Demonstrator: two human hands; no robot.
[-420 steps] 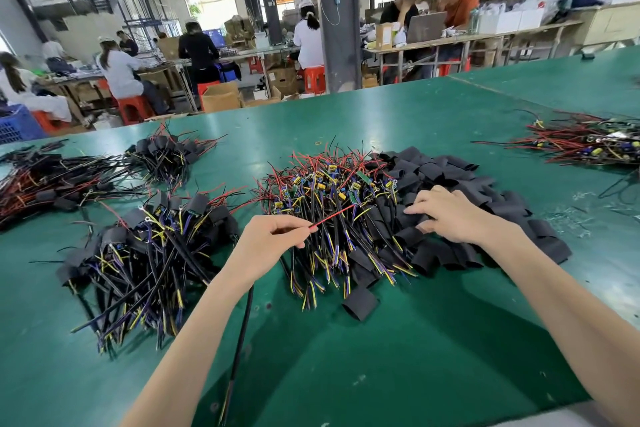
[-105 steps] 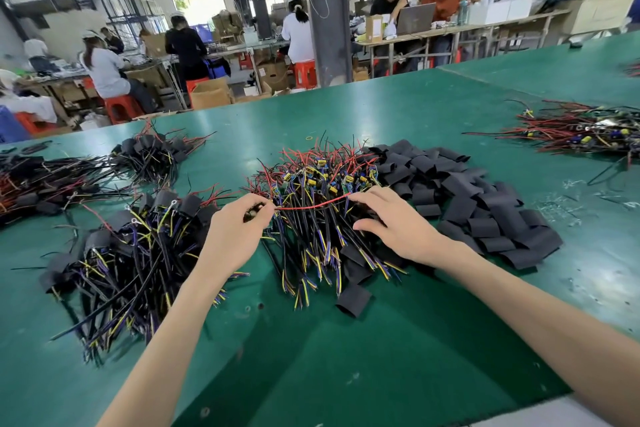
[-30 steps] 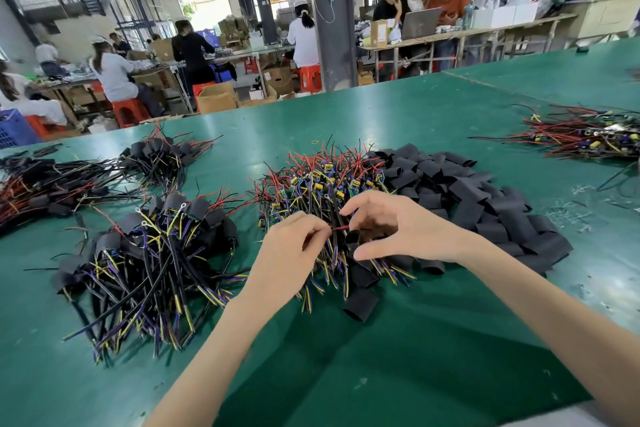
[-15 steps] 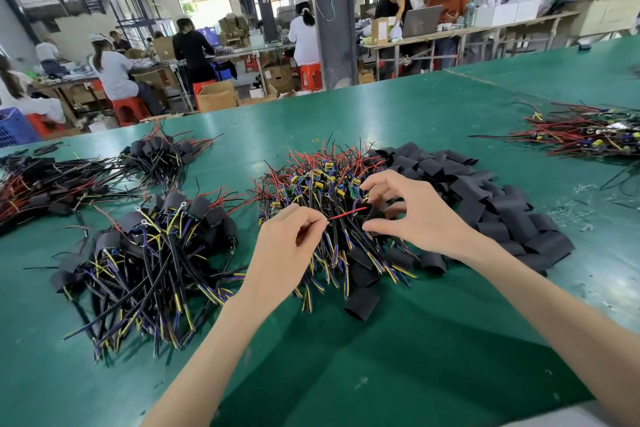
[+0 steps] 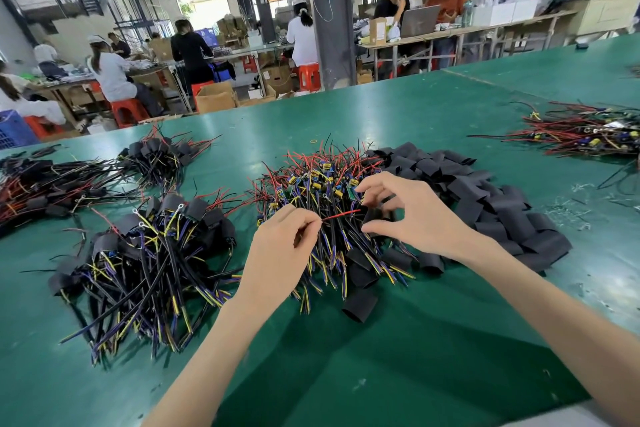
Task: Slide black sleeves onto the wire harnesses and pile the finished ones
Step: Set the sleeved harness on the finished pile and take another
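Above the harness pile point(image 5: 322, 191): left hand point(image 5: 280, 253) pinching a red wire point(image 5: 341, 215), right hand point(image 5: 415, 218) now pinching a black sleeve point(image 5: 375, 215) brought to its tip. Threading likely next.

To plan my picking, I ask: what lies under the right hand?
Under the right hand lie the edge of the bare harness pile and loose black sleeves. The hand holds one sleeve. What its palm covers cannot be seen.

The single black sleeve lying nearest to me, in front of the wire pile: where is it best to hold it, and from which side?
Pinch the single black sleeve across its middle, coming from above on the near side. It lies flat on the green mat, and its near side is clear of the wire pile, so probably nothing snags.
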